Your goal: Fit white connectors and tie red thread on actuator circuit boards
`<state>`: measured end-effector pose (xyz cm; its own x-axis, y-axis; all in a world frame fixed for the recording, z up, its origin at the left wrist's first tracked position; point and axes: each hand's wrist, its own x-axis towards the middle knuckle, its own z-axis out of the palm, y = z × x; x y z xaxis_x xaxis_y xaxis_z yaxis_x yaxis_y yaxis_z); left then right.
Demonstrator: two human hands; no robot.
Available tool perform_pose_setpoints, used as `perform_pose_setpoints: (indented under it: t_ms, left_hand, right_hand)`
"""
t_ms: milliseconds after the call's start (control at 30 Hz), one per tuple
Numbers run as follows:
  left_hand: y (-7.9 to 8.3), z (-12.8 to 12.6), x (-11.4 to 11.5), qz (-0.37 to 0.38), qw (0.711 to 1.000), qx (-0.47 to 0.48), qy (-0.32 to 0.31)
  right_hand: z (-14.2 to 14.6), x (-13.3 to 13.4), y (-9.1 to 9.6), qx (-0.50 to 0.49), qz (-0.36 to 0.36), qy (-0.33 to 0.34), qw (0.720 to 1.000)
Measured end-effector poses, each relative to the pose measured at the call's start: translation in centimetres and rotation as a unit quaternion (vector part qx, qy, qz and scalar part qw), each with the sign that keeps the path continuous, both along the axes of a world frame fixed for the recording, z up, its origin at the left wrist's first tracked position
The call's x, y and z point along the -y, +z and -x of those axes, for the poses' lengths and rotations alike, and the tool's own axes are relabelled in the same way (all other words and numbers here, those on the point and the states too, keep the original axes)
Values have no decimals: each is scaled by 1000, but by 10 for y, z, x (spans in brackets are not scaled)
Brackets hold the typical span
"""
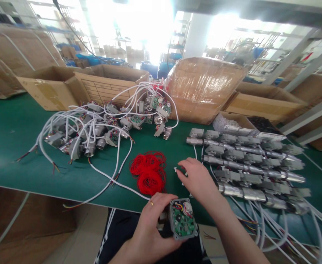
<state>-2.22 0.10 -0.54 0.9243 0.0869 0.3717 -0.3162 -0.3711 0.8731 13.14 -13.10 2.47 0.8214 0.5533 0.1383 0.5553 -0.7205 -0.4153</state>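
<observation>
My left hand (pixel 156 223) grips a grey square housing (pixel 195 224), with its open side facing up. Inside sit a green circuit board (pixel 184 224), a round silvery part and red and yellow wires. To the right, over the green table, my right hand (pixel 198 179) has thumb and forefinger curled toward each other in a pinch. A small white pin-like piece (pixel 175 169) shows at their tips. More small white bits lie partly hidden beneath that hand. Left of it rests a coiled bundle of red cord (pixel 149 174).
Grey-boxed metal valve units (pixel 249 165) lie in rows at right, white cables trailing over the front edge. Cabled units with bare boards (pixel 89 132) are heaped at left. Cardboard boxes (pixel 105 88), a wrapped carton (pixel 202 90) and a small-parts tray (pixel 232 123) stand behind.
</observation>
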Motion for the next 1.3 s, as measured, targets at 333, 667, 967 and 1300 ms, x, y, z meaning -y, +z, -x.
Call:
perform_pose_setpoints:
  t_ms: [333,667,967,1300]
  left_hand:
    - [8,1,1,-34,999,31,28]
    - [11,-8,16,-142,988,34,45]
    - [6,-14,28,-182,980,47,59]
    - [5,-8,30,-172,982,39,70]
  right_hand:
    - [-7,-8,15,-56,-79,15,995]
    - [80,58,1,-261,-551,-150,778]
    - [112,62,-10,-355,-668,-202,622]
    - [121,48,-21,-219,-614,-192,733]
